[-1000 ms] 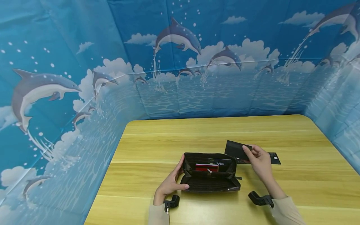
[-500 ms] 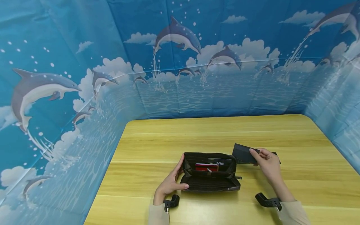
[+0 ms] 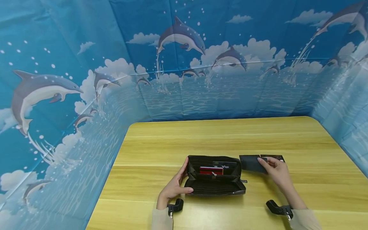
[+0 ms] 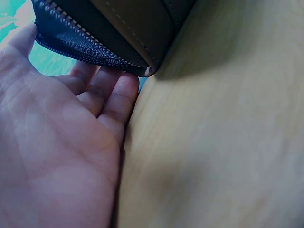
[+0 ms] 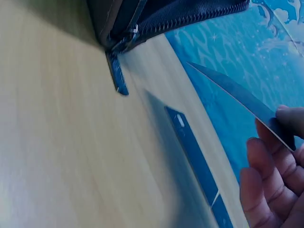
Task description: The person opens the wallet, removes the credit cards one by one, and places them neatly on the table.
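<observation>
A black zip-around wallet [image 3: 214,189] stands spread wide on the table. Inside it show a red card [image 3: 207,171] and a dark card marked "Vip" [image 3: 225,165]. My left hand [image 3: 172,188] grips the wallet's left end, thumb on the front flap and fingers round the back. Just right of the wallet, my right hand [image 3: 279,174] pinches a thin black card [image 3: 251,163] by its right edge. In the right wrist view that card is slightly bowed and held above the table. Beneath it lie two black cards [image 5: 192,147] end to end, partly hidden in the head view.
The wooden table [image 3: 161,137] has rounded far corners. A blue dolphin-print sheet [image 3: 184,92] hangs behind it and at both sides. The wallet's zip pull [image 5: 116,73] sticks out at its right end. Both wrists carry black camera mounts [image 3: 176,206].
My right hand has moved right and toward me with the black card, uncovering the table card behind it. My left hand and the wallet have stayed still.
</observation>
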Tool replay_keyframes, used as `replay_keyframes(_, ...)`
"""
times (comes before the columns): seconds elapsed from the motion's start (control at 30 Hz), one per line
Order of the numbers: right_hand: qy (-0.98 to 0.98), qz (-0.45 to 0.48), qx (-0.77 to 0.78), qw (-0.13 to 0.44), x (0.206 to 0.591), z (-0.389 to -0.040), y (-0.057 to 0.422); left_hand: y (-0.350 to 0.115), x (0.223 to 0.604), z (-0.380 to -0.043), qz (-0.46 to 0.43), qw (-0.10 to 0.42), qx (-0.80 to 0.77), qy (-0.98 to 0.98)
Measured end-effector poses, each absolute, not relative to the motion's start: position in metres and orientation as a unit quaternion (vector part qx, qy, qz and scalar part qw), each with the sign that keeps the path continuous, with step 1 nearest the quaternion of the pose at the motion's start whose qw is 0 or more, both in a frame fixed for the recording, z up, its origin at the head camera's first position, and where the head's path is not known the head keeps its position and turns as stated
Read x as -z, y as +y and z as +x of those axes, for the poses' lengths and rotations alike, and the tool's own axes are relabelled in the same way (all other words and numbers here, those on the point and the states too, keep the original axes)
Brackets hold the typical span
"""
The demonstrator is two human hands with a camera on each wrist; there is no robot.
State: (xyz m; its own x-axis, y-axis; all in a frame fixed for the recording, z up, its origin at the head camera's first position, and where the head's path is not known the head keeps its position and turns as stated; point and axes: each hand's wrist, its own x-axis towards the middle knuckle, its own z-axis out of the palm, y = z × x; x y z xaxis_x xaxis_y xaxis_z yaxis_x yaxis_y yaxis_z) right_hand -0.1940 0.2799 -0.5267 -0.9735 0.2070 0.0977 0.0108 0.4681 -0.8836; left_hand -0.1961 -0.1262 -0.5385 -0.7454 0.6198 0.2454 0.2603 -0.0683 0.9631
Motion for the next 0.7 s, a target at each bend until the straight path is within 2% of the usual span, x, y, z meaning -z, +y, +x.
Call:
replay_keyframes(0.4, -0.877, -0.081, -0.471, 0.055, 0.533, -0.188, 0.29, -0.126, 0.537, -0.195, 0.333, 0.136, -0.649, 0.67)
replay_keyframes(0.7, -0.901, -0.049, -0.428, 0.04, 0.537, -0.184, 0.29, -0.126, 0.536, -0.195, 0.328, 0.138, -0.65, 0.672)
